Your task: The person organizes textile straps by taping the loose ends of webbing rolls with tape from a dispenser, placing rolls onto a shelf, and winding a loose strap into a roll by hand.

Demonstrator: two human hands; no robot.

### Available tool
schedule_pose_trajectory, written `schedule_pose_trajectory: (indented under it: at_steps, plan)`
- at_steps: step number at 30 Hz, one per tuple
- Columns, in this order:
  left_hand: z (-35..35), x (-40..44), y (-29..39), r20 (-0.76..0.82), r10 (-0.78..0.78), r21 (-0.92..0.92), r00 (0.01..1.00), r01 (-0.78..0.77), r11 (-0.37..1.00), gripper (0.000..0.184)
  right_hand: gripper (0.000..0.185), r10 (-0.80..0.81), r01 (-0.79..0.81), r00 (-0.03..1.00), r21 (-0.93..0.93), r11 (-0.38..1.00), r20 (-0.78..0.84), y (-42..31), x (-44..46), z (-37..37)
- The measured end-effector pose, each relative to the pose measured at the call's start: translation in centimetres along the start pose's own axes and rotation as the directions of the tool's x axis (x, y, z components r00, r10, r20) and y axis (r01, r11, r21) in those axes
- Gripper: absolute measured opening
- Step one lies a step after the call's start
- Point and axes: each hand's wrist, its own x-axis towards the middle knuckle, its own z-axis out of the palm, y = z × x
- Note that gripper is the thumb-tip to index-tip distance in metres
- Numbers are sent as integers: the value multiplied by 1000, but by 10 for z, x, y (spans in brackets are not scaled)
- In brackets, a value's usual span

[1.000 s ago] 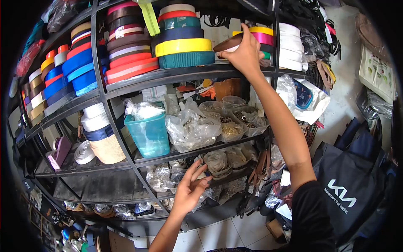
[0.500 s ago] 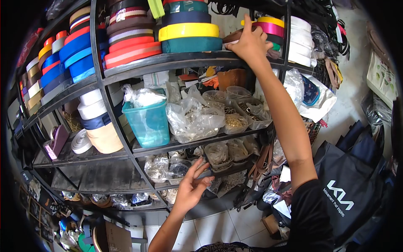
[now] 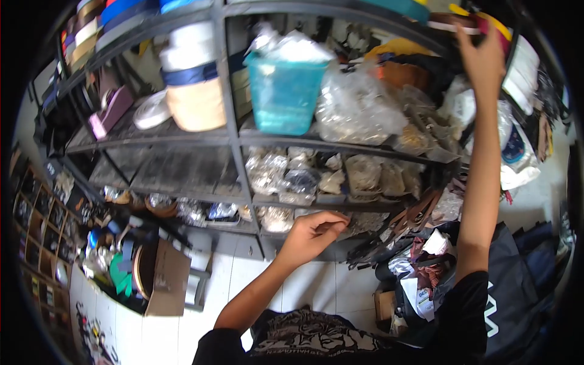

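- brown roll (image 3: 444,22): wound strap-like band, pale lower edge; at the upper shelf (image 3: 286,8), beside the right hand.
- left hand (image 3: 311,238), nearer: loosely curled, partly open, nothing seen in it; low-shelf bags (image 3: 277,218) behind.
- teal bin (image 3: 286,94): smooth, squarish plastic; clear bag (image 3: 359,109) beside it, crinkled.
- right hand (image 3: 485,58), up high: fingers spread at roll; grip unclear.
- step, judged: handling roll at shelf edge; next move calls for level fingertip control.
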Motion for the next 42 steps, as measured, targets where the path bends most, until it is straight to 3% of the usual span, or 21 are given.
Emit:
schedule_pose_trajectory:
  at_steps: [1,2,3,4,5,6,8,10,12,14,16,18,21,24,26,27,28,29,32,37,42]
  plan:
    - [-3,-8,-5,-8,-34,22,999,34,999,15,66,-39,53,995,157,986,-93,-3,-8,-4]
    - [-8,-17,-9,-27,-68,42,997,69,997,14,68,-6,15,999,235,972,-37,-8,-18,-17]
    - [-10,-26,-7,-58,-93,44,994,96,994,10,48,-5,48,986,254,966,-168,-38,-37,-33]
    - [-16,-36,-8,-89,-61,55,994,66,996,9,42,75,-67,997,323,944,-15,-44,-54,-47]
    - [-26,-49,-11,-95,-116,115,989,127,985,11,32,50,-37,999,508,861,-13,-58,-76,-58]
    - [-37,-62,-15,-104,-172,167,980,187,968,13,26,-11,-6,999,374,927,43,-71,-95,-76]
    - [-58,-94,-20,-238,-193,159,952,235,959,14,22,76,-150,983,493,857,167,-108,-147,-101]
    - [-80,-128,-15,-371,-198,36,907,227,973,13,20,122,-378,910,676,632,396,-124,-216,-103]
    - [-105,-164,0,-520,-157,154,840,274,949,14,18,-85,-503,744,639,582,663,-158,-269,-109]
    - [-137,-203,4,-654,-124,160,746,297,942,17,16,-159,-741,542,559,373,825,-202,-322,-107]
    - [-165,-239,24,-798,-52,245,600,402,882,17,15,-147,-908,305,334,254,941,-248,-367,-119]
    - [-196,-275,33,-896,178,373,407,473,798,14,16,-237,-961,149,197,195,960,-300,-393,-133]
    - [-247,-330,51,-867,420,477,268,692,543,13,20,-425,-978,23,109,178,905,-375,-426,-144]
    - [-293,-377,62,-868,412,453,278,783,426,25,21,-533,-955,9,165,247,846,-448,-436,-143]
    - [-322,-402,60,-823,411,501,391,841,202,43,21,-571,-951,38,205,230,820,-494,-444,-140]
    - [-334,-411,54,-854,336,470,397,866,172,56,22,-601,-950,26,206,232,799,-517,-444,-137]
    - [-344,-419,47,-867,253,471,428,870,143,59,22,-630,-950,13,205,234,776,-537,-443,-134]
    - [-350,-425,39,-874,232,459,428,882,104,60,24,-672,-949,-92,140,283,734,-552,-437,-131]
    - [-365,-425,28,-878,189,442,440,897,-36,55,24,-706,-941,17,250,228,708,-586,-432,-129]
    - [-372,-426,16,-815,315,512,486,859,-1,48,24,-655,-939,-53,186,289,753,-599,-435,-132]
    - [-378,-417,17,-848,311,462,429,886,38,37,24,-612,-933,-116,125,336,782,-592,-451,-140]
